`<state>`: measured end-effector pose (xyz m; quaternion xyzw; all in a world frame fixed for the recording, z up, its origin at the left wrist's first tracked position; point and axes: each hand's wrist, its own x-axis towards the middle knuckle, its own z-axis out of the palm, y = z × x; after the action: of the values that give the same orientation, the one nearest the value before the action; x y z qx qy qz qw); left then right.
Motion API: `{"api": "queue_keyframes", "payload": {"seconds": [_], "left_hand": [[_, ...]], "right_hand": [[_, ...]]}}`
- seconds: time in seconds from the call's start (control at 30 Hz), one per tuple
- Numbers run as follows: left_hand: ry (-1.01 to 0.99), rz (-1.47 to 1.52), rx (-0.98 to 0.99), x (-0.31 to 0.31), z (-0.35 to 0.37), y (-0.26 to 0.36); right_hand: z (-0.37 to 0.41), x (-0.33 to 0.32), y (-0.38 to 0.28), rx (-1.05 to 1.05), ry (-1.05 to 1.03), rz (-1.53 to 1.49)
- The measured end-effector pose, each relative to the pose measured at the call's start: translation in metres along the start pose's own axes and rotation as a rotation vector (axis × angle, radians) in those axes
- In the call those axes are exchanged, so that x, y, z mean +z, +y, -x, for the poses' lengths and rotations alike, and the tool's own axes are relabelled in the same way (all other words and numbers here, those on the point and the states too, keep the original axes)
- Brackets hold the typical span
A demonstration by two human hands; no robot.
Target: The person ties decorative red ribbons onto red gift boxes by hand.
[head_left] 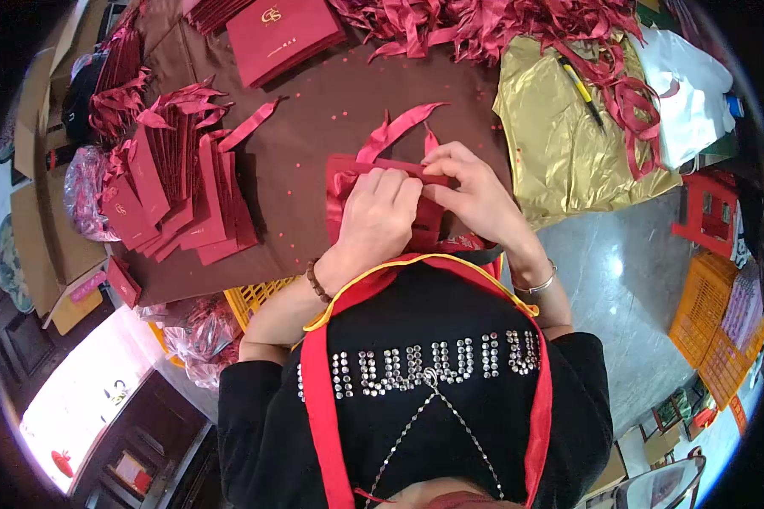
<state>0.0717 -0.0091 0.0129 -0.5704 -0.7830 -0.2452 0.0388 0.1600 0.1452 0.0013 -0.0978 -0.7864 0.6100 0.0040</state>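
Observation:
Both hands are at a red paper bag lying at the near edge of the brown-covered table, with red ribbon sticking out beyond its far side. My left hand rests on the bag, fingers curled over its upper part; what its fingertips grip is hidden. My right hand pinches at the bag's upper right edge, thumb and forefinger close together near the ribbon's end. Exactly what it pinches is too small to tell. To the left, a fanned stack of red bags with ribbons lies on the table.
Flat red bags lie at the far side, beside a heap of red ribbons. A gold sheet bears a yellow-black cutter. Orange crates stand at right, cardboard boxes at left.

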Motion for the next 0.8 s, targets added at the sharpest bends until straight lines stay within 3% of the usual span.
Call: {"api": "queue_keyframes", "payload": {"seconds": [0.03,0.1,0.23,0.4,0.47,0.5,0.57,0.6,0.63,0.7,0.73,0.8], "left_hand": [[0.003,0.000,0.000,-0.002,0.000,-0.003],[-0.017,0.242,-0.200,-0.008,-0.001,-0.007],[-0.022,0.075,-0.130,-0.031,-0.015,-0.007],[-0.112,0.100,-0.118,-0.030,-0.017,-0.017],[-0.262,0.470,-0.261,-0.039,-0.025,-0.027],[-0.318,0.525,-0.426,-0.043,-0.030,-0.033],[-0.472,0.629,-0.460,-0.042,-0.037,-0.053],[-0.571,0.629,-0.363,-0.039,-0.039,-0.061],[-0.568,0.622,-0.366,-0.038,-0.042,-0.066],[-0.805,0.592,-0.331,-0.041,-0.053,-0.067],[-0.947,0.564,-0.420,-0.051,-0.066,-0.060],[-0.980,0.657,-0.428,-0.040,-0.064,-0.066]], "right_hand": [[0.000,0.000,0.000,0.015,0.004,-0.008],[0.001,0.000,0.001,0.005,0.008,-0.006],[0.001,0.000,-0.005,0.027,-0.015,-0.004],[0.004,0.005,-0.008,-0.007,0.025,0.040],[0.005,0.007,-0.010,-0.038,0.049,0.046],[0.005,0.009,-0.013,-0.067,0.083,0.132],[0.006,0.013,-0.016,-0.105,0.114,0.215],[0.006,0.015,-0.016,-0.120,0.127,0.228],[0.006,0.017,-0.017,-0.135,0.142,0.241],[0.009,0.016,-0.022,-0.081,0.113,0.188],[0.010,0.015,-0.026,-0.018,0.085,0.138],[0.013,0.012,-0.037,-0.015,0.070,0.146]]}}
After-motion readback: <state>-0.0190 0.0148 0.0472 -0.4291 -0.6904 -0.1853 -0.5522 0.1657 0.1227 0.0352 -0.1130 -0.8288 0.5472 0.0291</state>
